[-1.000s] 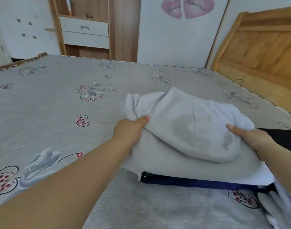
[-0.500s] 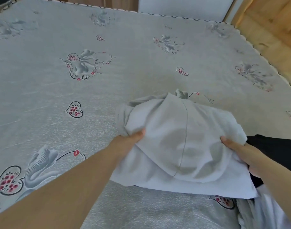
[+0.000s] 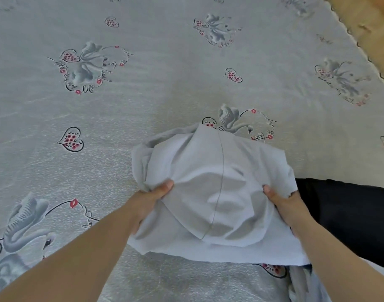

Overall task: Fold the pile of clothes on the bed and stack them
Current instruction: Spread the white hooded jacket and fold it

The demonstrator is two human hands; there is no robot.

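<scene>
I had both hands, left hand point(image 3: 150, 198) and right hand point(image 3: 283, 202), pinching the side edges of the half-folded pale grey garment point(image 3: 215, 192) above the bed point(image 3: 143, 101). To fold well, I judged the edges needed lowering evenly, seam centred, without bunching.

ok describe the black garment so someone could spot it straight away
Start at the grey bed sheet with its swan and heart prints. Both hands grip a white garment near its front edge; the black garment lies just right of it, the only dark cloth there.
</scene>
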